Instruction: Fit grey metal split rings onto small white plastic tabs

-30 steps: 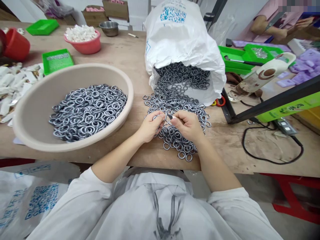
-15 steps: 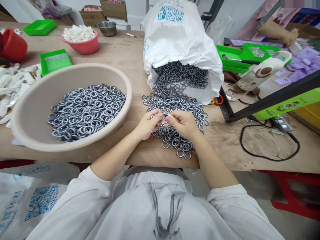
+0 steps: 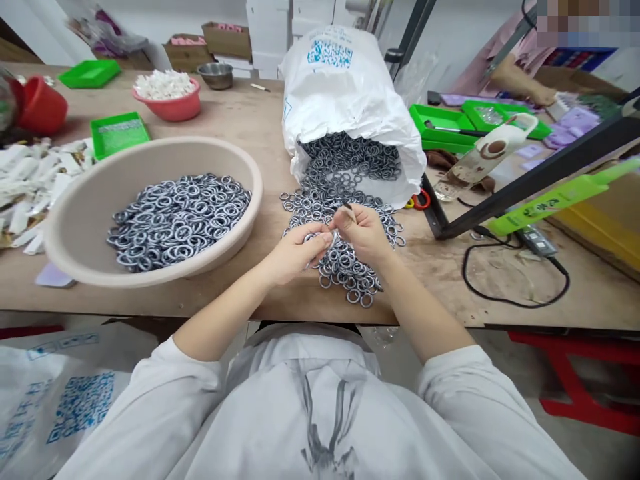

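Over the heap of grey rings [image 3: 345, 263] on the table, my two hands meet at the fingertips. My left hand [image 3: 296, 253] is closed, pinching a grey ring [image 3: 313, 238] between thumb and fingers. Beside it, my right hand [image 3: 367, 233] is curled around a thin stick-like tool [image 3: 351, 213] with a dark tip; its exact kind is unclear. Behind them the rings spill from the mouth of a white sack [image 3: 345, 100] lying on its side. To the left, a large beige basin [image 3: 75, 220] holds a pile of similar rings [image 3: 180, 220].
A black metal bar [image 3: 525, 180] slants across the right side near a bottle [image 3: 480, 157] and a cable [image 3: 515, 305]. Green trays [image 3: 120, 137], a red bowl [image 3: 170, 108] and white pieces [image 3: 50, 187] are at left. Another person's arm [image 3: 520, 81] is at far right.
My right hand has turned and risen slightly, so the thin tool's dark tip now shows above its fingers. My left hand stays close to it. The whole view has shifted slightly.
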`<state>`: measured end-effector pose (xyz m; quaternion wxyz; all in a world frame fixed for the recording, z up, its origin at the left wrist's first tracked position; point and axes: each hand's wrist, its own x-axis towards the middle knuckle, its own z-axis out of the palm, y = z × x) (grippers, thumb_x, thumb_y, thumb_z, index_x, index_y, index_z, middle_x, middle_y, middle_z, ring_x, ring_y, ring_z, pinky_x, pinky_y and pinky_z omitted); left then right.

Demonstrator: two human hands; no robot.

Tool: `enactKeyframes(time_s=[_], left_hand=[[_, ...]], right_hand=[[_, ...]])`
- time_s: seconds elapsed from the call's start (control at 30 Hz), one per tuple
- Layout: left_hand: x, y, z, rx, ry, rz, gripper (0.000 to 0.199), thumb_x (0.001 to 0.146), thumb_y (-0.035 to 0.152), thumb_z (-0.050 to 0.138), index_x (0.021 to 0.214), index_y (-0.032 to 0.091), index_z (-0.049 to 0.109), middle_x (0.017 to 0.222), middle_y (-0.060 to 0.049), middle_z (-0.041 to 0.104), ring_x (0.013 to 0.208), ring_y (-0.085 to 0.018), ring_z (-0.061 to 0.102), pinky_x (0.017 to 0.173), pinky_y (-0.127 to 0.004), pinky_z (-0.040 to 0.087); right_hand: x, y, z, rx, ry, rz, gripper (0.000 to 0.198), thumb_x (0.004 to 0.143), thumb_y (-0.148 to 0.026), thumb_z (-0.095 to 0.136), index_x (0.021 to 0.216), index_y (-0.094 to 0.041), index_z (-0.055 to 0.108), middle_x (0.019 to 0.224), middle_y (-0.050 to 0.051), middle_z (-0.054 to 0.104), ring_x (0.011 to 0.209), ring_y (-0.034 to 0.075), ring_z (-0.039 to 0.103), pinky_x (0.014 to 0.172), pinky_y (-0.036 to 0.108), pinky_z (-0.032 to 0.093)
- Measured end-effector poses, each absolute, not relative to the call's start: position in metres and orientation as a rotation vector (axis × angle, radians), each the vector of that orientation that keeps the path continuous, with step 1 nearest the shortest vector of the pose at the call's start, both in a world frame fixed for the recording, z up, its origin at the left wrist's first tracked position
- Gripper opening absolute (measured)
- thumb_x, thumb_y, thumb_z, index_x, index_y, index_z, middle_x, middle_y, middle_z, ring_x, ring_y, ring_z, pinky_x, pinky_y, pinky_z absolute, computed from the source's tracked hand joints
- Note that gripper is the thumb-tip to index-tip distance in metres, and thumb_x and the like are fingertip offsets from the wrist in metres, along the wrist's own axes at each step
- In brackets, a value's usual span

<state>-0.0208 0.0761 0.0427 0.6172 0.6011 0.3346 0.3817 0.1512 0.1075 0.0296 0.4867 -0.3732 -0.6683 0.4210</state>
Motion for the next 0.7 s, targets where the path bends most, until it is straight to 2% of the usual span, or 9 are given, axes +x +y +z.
enactKeyframes(time_s=[0.1, 0.2, 0.27, 0.33, 0.4, 0.47, 0.6, 0.7], left_hand=[[-0.052, 0.066, 0.078, 1.685, 1.105, 1.008, 0.027, 0.091, 0.045, 0.052, 0.082, 0.021, 0.058, 0.059, 0.003, 0.05, 0.052, -0.01, 0.043, 0.053, -0.025, 0.038], [-0.091, 0.064, 0.104, 2.035, 1.803, 1.085, 0.022, 0.091, 0.035, 0.05, 0.1, 0.02, 0.063, 0.087, -0.004, 0.066, 0.078, -0.017, 0.057, 0.077, -0.032, 0.044], [-0.112, 0.066, 0.11, 2.164, 2.169, 0.769, 0.034, 0.09, 0.037, 0.051, 0.118, 0.019, 0.06, 0.113, -0.01, 0.066, 0.1, -0.025, 0.06, 0.091, -0.04, 0.043], [-0.124, 0.069, 0.11, 2.194, 2.306, 0.398, 0.044, 0.089, 0.042, 0.052, 0.126, 0.019, 0.058, 0.128, -0.013, 0.061, 0.113, -0.031, 0.057, 0.097, -0.046, 0.041], [-0.129, 0.07, 0.108, 2.192, 2.309, 0.175, 0.046, 0.088, 0.046, 0.053, 0.125, 0.018, 0.059, 0.128, -0.015, 0.062, 0.116, -0.034, 0.056, 0.097, -0.049, 0.041], [-0.128, 0.071, 0.106, 2.179, 2.337, 0.107, 0.044, 0.087, 0.046, 0.053, 0.121, 0.018, 0.062, 0.117, -0.014, 0.066, 0.114, -0.035, 0.057, 0.095, -0.05, 0.041], [-0.125, 0.073, 0.107, 2.142, 2.469, 0.226, 0.033, 0.085, 0.042, 0.057, 0.104, 0.017, 0.067, 0.11, -0.013, 0.068, 0.107, -0.03, 0.059, 0.093, -0.049, 0.043], [-0.127, 0.076, 0.108, 2.056, 2.526, 0.261, 0.033, 0.08, 0.044, 0.064, 0.094, 0.015, 0.069, 0.105, -0.012, 0.069, 0.103, -0.029, 0.06, 0.093, -0.048, 0.043]], right_hand=[[0.165, 0.114, 0.026, -1.099, -1.75, 0.815, 0.046, 0.083, -0.06, 0.062, 0.063, -0.019, 0.058, 0.057, -0.003, 0.044, 0.056, 0.011, 0.038, 0.057, 0.027, 0.03], [0.169, 0.119, 0.016, -1.394, -2.04, 0.564, 0.028, 0.081, -0.043, 0.07, 0.068, -0.019, 0.065, 0.064, -0.001, 0.055, 0.063, 0.014, 0.047, 0.061, 0.028, 0.031], [0.161, 0.121, 0.009, -1.516, -2.23, 0.453, 0.019, 0.081, -0.038, 0.07, 0.08, -0.02, 0.072, 0.079, 0.003, 0.066, 0.075, 0.018, 0.056, 0.065, 0.029, 0.034], [0.15, 0.124, 0.004, -1.565, -2.357, 0.382, 0.022, 0.083, -0.039, 0.068, 0.094, -0.022, 0.075, 0.095, 0.006, 0.07, 0.087, 0.022, 0.06, 0.068, 0.03, 0.037], [0.138, 0.126, 0.002, -1.599, -2.431, 0.345, 0.027, 0.084, -0.039, 0.067, 0.104, -0.023, 0.074, 0.104, 0.008, 0.071, 0.093, 0.024, 0.062, 0.071, 0.032, 0.04], [0.131, 0.129, 0.002, -1.638, -2.465, 0.328, 0.027, 0.084, -0.036, 0.067, 0.106, -0.023, 0.074, 0.108, 0.009, 0.071, 0.096, 0.026, 0.063, 0.073, 0.033, 0.041], [0.132, 0.129, 0.003, -1.704, -2.49, 0.262, 0.024, 0.089, -0.034, 0.057, 0.098, -0.02, 0.074, 0.103, 0.011, 0.072, 0.094, 0.028, 0.064, 0.074, 0.036, 0.043], [0.137, 0.126, 0.003, -1.726, -2.496, 0.247, 0.025, 0.091, -0.032, 0.052, 0.097, -0.019, 0.074, 0.103, 0.013, 0.071, 0.093, 0.028, 0.064, 0.073, 0.036, 0.043]])
